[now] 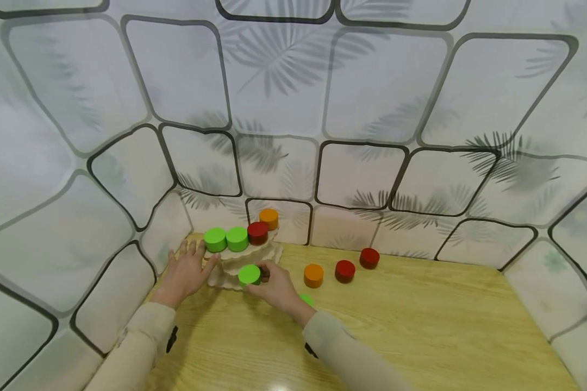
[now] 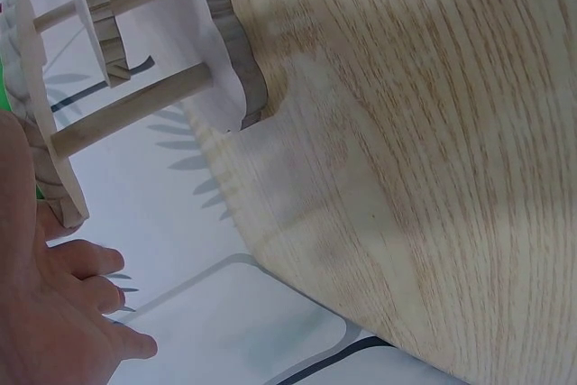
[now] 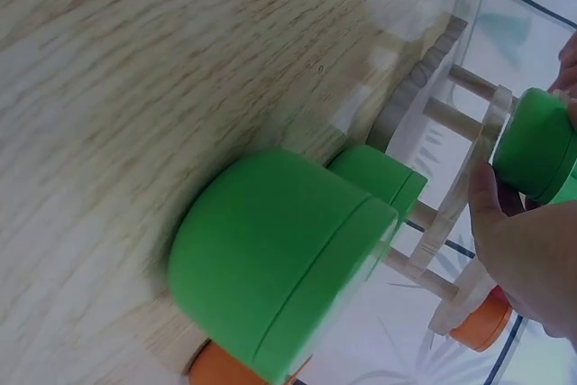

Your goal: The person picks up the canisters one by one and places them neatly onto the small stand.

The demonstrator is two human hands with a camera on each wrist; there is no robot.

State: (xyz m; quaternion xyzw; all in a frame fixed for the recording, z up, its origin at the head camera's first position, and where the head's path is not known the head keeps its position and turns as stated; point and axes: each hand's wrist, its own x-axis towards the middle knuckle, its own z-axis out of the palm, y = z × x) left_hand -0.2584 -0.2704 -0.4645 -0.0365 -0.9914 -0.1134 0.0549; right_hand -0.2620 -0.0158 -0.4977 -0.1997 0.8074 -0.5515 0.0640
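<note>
A wooden tiered rack [image 1: 225, 267] with wavy-edged boards and dowels stands in the back left corner. My right hand [image 1: 276, 286] pinches a green round jar [image 3: 534, 143] with a lid seam, at the rack's front. My left hand [image 1: 186, 271] holds the left end of the top board between thumb and index finger, its other fingers spread. On the top tier sit two green jars [image 1: 215, 239], a red jar [image 1: 257, 233] and an orange jar [image 1: 269, 218]. Whether the jar in my right hand touches a board cannot be told.
Right of the rack, an orange jar [image 1: 313, 275] and two red jars [image 1: 344, 271] stand on the wooden table [image 1: 420, 315]. Another green jar [image 1: 305, 300] is partly hidden by my right forearm. Patterned fabric walls [image 1: 367, 174] enclose the table at the back and sides.
</note>
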